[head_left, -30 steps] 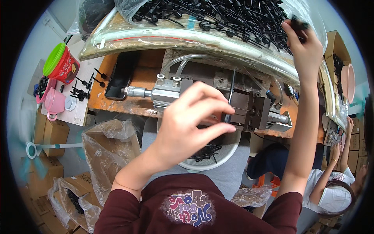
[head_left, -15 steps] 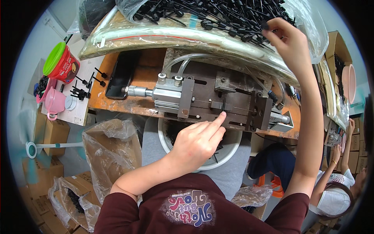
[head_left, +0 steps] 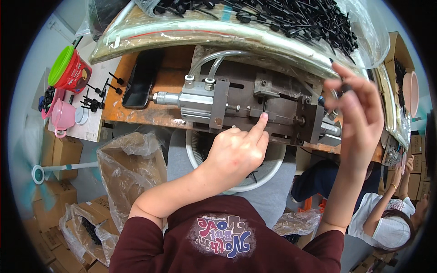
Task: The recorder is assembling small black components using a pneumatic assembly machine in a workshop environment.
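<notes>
My left hand point(head_left: 236, 150) reaches over the front of a metal clamping fixture point(head_left: 218, 107). Its index finger is stretched out, with the tip at a small dark pin-like piece point(head_left: 265, 105) in the middle of the fixture; nothing is gripped. To the right of the fixture, my right hand point(head_left: 364, 109) is raised and blurred by motion. Between its thumb and fingers is a black plastic piece with a thin stem point(head_left: 346, 87), partly hidden. A heap of similar black stemmed pieces point(head_left: 300, 22) lies on the plastic-covered surface behind the fixture.
A phone point(head_left: 142, 79) lies left of the fixture. Beyond it stand a red bucket point(head_left: 75, 73), a pink cup point(head_left: 63, 113) and several loose black pieces point(head_left: 93, 103). A white basket point(head_left: 268, 175) sits below the fixture. At right, a co-worker point(head_left: 387, 223) works.
My right hand has come away from the heap, down and to the right, with a black piece in it. My left index finger stays at the fixture's middle; the view has shifted slightly.
</notes>
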A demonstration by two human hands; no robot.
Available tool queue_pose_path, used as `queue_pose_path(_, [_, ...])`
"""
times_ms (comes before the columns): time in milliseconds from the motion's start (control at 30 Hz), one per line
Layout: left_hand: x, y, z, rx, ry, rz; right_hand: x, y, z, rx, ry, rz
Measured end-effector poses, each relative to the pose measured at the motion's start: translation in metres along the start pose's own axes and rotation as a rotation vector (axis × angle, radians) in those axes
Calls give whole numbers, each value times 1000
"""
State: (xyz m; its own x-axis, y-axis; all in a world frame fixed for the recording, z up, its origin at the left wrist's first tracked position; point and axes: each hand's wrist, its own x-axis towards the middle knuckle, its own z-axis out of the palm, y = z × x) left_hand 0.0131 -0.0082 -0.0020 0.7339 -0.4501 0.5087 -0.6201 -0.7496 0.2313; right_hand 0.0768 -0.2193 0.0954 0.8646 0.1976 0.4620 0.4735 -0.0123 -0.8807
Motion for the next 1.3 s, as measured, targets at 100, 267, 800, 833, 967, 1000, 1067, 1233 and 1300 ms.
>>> queue_pose_path(100, [-3, -3, -3, -42, 4, 2, -34, 6, 12, -312, -20, -60])
queue_pose_path(267, [4, -13, -31, -284, 34, -42, -75, 24, 21, -621, -38, -114])
queue_pose_path(800, [153, -125, -53, -77, 82, -280, -90, 53, 65, -966, -275, -226])
queue_pose_path(833, [156, -125, -55, -84, 57, -293, -85, 52, 64, -999, -292, -233])
queue_pose_path(967, [153, -124, -59, -148, 98, -296, -81, 50, 65, -1029, -321, -241])
queue_pose_path(1000, [151, -126, -59, -157, 96, -248, -82, 51, 65, -1031, -324, -235])
queue_pose_path(1067, [148, -127, -61, -228, 163, -199, -82, 52, 64, -1037, -332, -221])
queue_pose_path(1233, [134, -100, -91, -346, 83, -361, -57, 32, 55, -995, -466, -203])
queue_pose_path(1300, [127, -81, -111, -447, 4, -476, -25, 24, 46, -840, -384, -124])
